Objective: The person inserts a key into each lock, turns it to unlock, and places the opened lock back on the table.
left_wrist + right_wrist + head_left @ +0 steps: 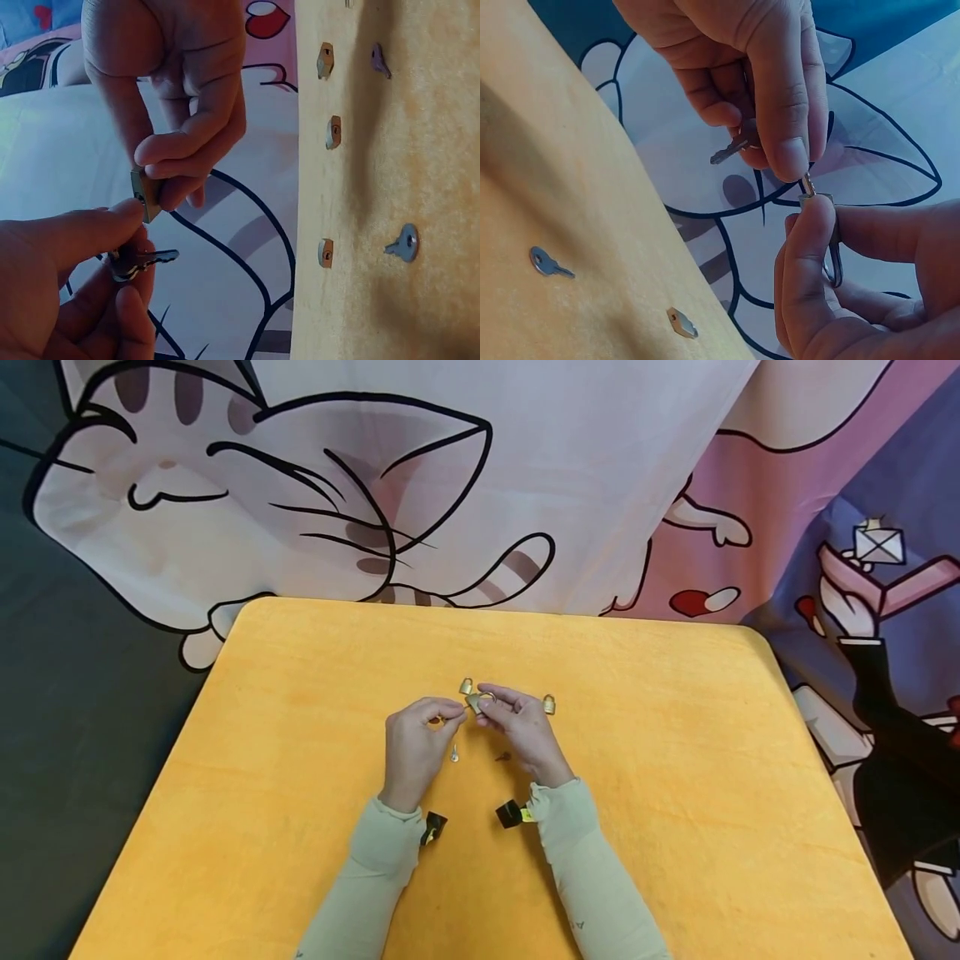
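My left hand point(416, 743) pinches a small key point(808, 182) between thumb and finger, its blade against the keyhole end of a brass padlock point(472, 702). How far the blade sits inside cannot be made out. A second key point(156, 258) on the same bunch dangles below the left fingers. The padlock's body is pinched by my right hand point(528, 735), and its shackle point(835, 266) points away from the key, toward the right palm. Both hands are held above the table, close together.
On the yellow table point(675, 777) stand more small padlocks, one point(467, 686) beyond the hands, one point(550, 704) to the right, and another point(334, 132) in the left wrist view. A silver key point(454, 755) and a darker key point(503, 757) lie nearer.
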